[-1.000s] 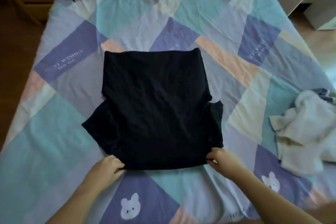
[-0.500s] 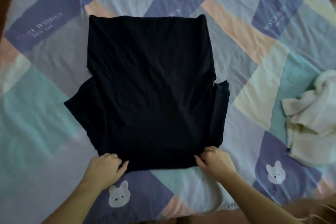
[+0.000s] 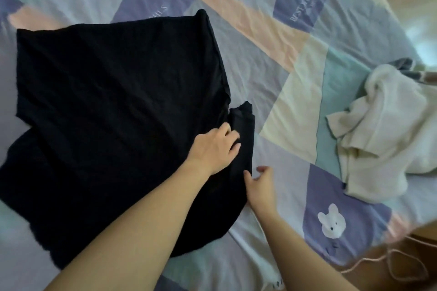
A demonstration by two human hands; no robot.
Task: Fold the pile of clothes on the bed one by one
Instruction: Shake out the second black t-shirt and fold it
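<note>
Your left hand (image 3: 214,149) lies flat, fingers extended, on the black cotton T-shirt (image 3: 113,111) spread over the pastel patchwork bedsheet (image 3: 272,59). Your right hand (image 3: 260,184) hovers relaxed, grasping nothing, beside the shirt's right edge. Crumpled cream garment (image 3: 383,130) well apart, right.

Your single head view looks steeply down, close over the bed (image 3: 295,106), forearms entering from the lower frame edge.

You have a matt black cloth shirt (image 3: 113,106), softly creased, on a smooth, lightly wrinkled patchwork cotton-like sheet (image 3: 272,73). Beside it your cream garment (image 3: 383,130) looks thicker, soft and rumpled.
</note>
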